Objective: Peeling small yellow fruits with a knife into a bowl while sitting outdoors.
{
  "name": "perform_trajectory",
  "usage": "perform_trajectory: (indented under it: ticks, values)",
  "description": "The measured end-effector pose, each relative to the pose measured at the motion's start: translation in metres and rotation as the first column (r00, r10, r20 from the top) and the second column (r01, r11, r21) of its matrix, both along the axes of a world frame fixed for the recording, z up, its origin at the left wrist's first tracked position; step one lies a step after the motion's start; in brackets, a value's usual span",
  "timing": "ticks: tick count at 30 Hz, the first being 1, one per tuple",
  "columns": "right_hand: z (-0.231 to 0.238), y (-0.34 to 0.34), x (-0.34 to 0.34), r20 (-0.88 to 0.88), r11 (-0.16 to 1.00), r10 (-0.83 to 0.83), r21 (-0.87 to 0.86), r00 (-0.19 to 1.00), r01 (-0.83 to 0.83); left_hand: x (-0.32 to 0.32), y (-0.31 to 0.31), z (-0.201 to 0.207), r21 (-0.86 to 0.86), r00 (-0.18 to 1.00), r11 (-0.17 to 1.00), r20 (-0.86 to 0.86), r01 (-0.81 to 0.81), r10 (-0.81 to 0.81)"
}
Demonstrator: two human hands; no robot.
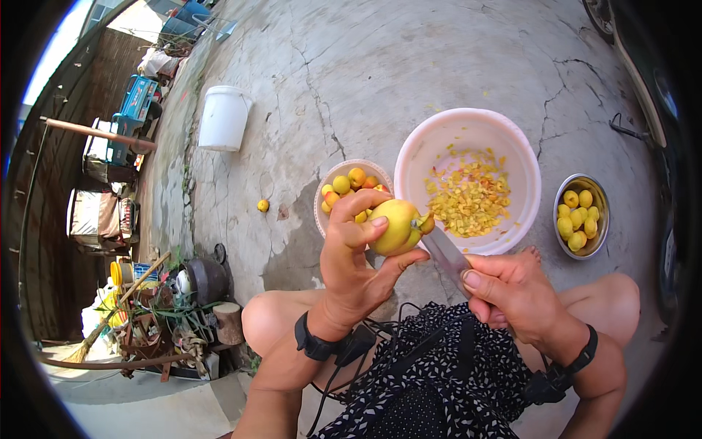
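Note:
My left hand (345,252) has its fingers and thumb around a yellow peach-like fruit (393,228). At the fruit's right end, a piece partly cut loose sticks out by the blade of a knife (444,252). My right hand (512,293) is closed on the knife, its handle hidden in the fist. Beyond the blade stands a wide pale pink basin (528,150) with many small chopped yellow pieces (468,192) on its bottom. Behind my left hand, a round basket (319,208) holds several yellow and reddish fruits (357,177).
A steel bowl (604,196) of yellow fruits (578,219) stands right of the basin. One loose fruit (262,205) and a white bucket (224,118) are on the cracked concrete at left. Clutter with a broom (80,351) lines the left side; a dark vehicle (651,88) borders the right.

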State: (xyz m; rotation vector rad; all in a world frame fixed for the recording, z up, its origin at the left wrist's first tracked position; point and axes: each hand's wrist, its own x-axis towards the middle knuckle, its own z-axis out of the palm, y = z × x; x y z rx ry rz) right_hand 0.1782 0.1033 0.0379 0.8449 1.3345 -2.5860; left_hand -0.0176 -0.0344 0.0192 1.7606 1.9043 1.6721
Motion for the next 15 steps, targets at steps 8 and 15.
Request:
perform_trajectory:
  ticks: [8,15]
  values:
    - [0.004,-0.006,0.001,0.020,0.962,0.006,-0.273,1.000,0.000,0.002,0.012,-0.003,0.072,0.934,0.991,-0.334,-0.109,0.127]
    - [-0.006,-0.002,0.005,-0.073,0.749,-0.036,-0.662,0.997,-0.022,-0.004,0.018,0.004,0.095,0.795,0.982,-0.578,-0.161,0.186]
